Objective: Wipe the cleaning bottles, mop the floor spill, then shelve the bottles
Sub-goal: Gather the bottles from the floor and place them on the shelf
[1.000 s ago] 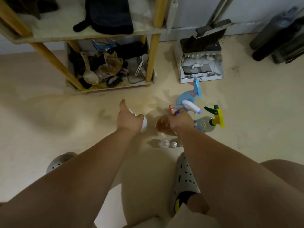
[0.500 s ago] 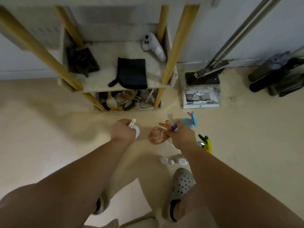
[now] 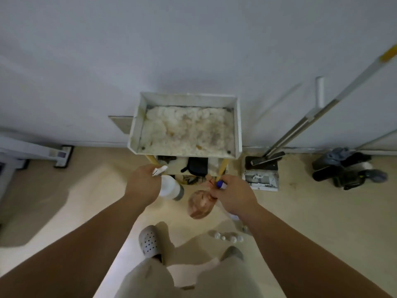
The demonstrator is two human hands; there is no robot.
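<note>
At twelve o'clock, hard against the wall, a shelf rack (image 3: 237, 125) on yellow legs. In its white top tray, a stained fluffy liner (image 3: 187, 130). On the tier below, a dark pouch (image 3: 196, 166). On the beige floor (image 3: 64, 211): at two o'clock a dustpan (image 3: 261, 179) just beside the rack, further right a dark heap of gear (image 3: 341, 171). At five o'clock, a row of small white round things (image 3: 227, 237); at six, two clogs (image 3: 149, 241).
</note>
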